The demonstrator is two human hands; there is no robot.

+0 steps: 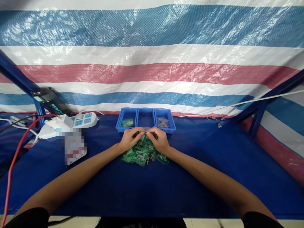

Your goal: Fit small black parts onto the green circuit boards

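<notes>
Left hand [131, 139]: thumb and fingertips nearly closed | right hand [160, 141]: likewise | small piece [145, 131]: pinched between both, too tiny to be identified | green packets [140, 155]: heaped beneath the hands on blue table [144, 193], near three blue bins [120, 129].

From my remote seat I count two hands [129, 138], three blue bins [146, 119], one dark bottle [53, 103], one red cable [16, 154] and one tabletop [147, 186], plus one heap of green packets [140, 155] overlapping too much to number and, far right, several small metal pieces [219, 126] too tiny to tally.
</notes>
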